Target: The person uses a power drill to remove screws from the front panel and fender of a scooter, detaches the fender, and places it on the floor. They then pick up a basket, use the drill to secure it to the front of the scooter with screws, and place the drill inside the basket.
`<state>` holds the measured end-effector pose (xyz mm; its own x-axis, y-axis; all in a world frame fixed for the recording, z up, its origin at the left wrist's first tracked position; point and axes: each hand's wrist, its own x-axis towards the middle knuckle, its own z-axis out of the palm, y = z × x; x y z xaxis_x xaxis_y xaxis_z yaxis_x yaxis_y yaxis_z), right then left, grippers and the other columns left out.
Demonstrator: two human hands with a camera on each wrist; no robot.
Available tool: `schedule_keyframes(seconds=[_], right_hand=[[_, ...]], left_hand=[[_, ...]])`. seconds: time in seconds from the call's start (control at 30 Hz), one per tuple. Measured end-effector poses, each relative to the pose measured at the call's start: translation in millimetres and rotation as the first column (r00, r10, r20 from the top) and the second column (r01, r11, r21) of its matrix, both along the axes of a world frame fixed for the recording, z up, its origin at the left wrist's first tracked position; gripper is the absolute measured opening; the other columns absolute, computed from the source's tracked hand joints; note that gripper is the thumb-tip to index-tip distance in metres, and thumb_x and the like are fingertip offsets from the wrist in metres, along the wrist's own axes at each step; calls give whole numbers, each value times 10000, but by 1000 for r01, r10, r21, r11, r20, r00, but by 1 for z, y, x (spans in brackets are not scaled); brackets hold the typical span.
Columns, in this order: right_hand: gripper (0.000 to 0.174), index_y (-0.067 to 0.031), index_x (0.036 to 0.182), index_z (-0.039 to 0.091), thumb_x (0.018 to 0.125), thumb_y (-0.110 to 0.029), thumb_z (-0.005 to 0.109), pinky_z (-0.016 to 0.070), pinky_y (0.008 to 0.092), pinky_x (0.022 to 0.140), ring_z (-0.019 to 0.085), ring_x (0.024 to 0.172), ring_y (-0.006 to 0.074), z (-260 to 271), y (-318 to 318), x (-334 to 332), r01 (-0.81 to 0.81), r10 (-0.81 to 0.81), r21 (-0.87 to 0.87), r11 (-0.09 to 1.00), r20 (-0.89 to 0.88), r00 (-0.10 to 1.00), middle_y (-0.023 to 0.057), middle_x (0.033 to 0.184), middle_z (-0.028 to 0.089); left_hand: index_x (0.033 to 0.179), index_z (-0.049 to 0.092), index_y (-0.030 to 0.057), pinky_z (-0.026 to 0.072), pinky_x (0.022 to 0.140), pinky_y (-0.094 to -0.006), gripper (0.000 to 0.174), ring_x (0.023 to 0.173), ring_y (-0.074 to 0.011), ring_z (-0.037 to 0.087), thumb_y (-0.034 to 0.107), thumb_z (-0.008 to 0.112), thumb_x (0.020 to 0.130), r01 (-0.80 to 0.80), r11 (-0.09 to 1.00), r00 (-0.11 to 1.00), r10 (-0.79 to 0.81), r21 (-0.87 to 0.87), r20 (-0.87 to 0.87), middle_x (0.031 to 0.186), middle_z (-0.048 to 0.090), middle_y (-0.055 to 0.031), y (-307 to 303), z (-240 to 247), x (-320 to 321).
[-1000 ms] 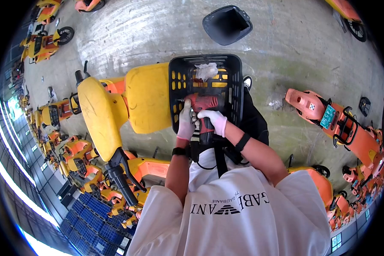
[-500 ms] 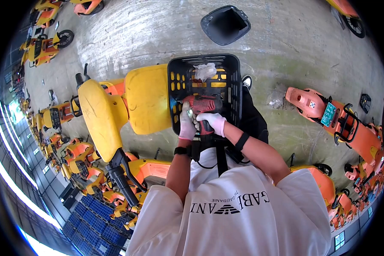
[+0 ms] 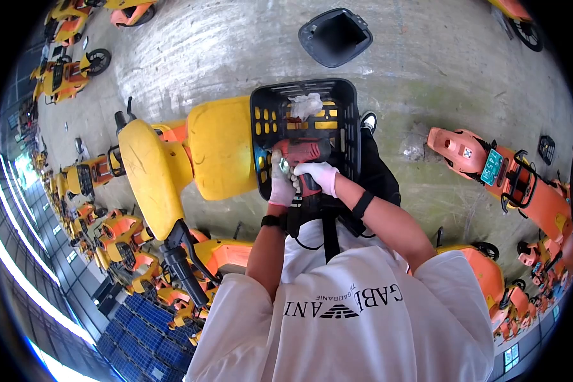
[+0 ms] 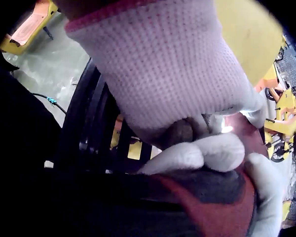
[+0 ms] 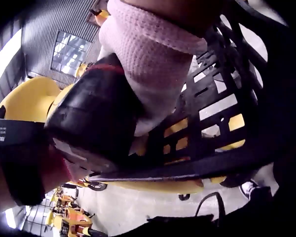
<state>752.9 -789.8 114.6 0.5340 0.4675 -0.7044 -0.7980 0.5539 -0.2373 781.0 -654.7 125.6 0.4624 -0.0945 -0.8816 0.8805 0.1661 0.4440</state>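
A red and black power drill is held over the black basket, its front toward the yellow seat. My gloved right hand grips its handle, fingers curled round it. Against the drill's front side is my gloved left hand, with its fingers bent and a bright spot beside them. The left wrist view shows the left glove close over the drill's red and black body. In the right wrist view, the right glove is above the black battery end. The drill's tip is hidden.
Crumpled white plastic lies in the basket. The yellow seat and a handlebar grip are to the left. A black bin stands on the floor ahead; an orange scooter is at right.
The drill tilted slightly and shifted between the earlier frames, and now lies nearly level again. Both hands have stayed on it, moving only a little.
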Motion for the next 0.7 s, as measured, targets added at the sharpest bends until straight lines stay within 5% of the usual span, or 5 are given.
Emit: schedule_keyframes(seconds=[0.23, 0.53, 0.6, 0.67, 0.7], right_hand=[[114, -43, 829, 618, 767, -135, 592, 483, 292, 628, 605, 647, 165, 15, 5, -1, 44, -43, 1, 999, -64, 997, 67, 738, 628], [126, -36, 787, 629, 779, -145, 568, 451, 264, 681, 588, 663, 150, 10, 7, -5, -4, 1, -55, 998, -47, 999, 55, 728, 627], [132, -38, 782, 634, 765, -159, 585, 450, 263, 681, 587, 671, 145, 5, 7, -8, 42, -42, 24, 999, 6, 999, 56, 739, 631], [135, -39, 767, 640, 746, -164, 595, 444, 262, 682, 586, 680, 143, 6, 7, -6, 50, -50, -22, 998, 10, 999, 56, 748, 634], [127, -31, 792, 641, 749, -145, 604, 455, 265, 676, 592, 683, 148, 5, 7, -5, -14, 20, -110, 994, 54, 998, 60, 755, 636]], left_hand=[[568, 412, 172, 275, 355, -231, 599, 368, -104, 367, 753, 462, 709, 49, 998, 997, -46, 50, -60, 458, 377, 40, 6, -3, -2], [689, 455, 188, 291, 330, -254, 488, 379, -112, 398, 660, 413, 806, -365, 921, 931, 359, -135, -69, 507, 433, 45, 1, 11, 3], [860, 490, 145, 323, 351, -262, 525, 428, -132, 441, 660, 399, 809, -441, 883, 895, 445, -160, -9, 603, 494, 0, 22, -30, -10], [1175, 380, 92, 458, 486, -277, 553, 649, -156, 552, 433, 604, 803, -183, 981, 884, 134, 69, 447, 870, 541, -59, 26, -38, -17], [1175, 380, 92, 458, 486, -277, 553, 649, -156, 552, 433, 604, 803, -187, 980, 882, 137, 69, 452, 870, 541, -59, 20, -30, -14]])
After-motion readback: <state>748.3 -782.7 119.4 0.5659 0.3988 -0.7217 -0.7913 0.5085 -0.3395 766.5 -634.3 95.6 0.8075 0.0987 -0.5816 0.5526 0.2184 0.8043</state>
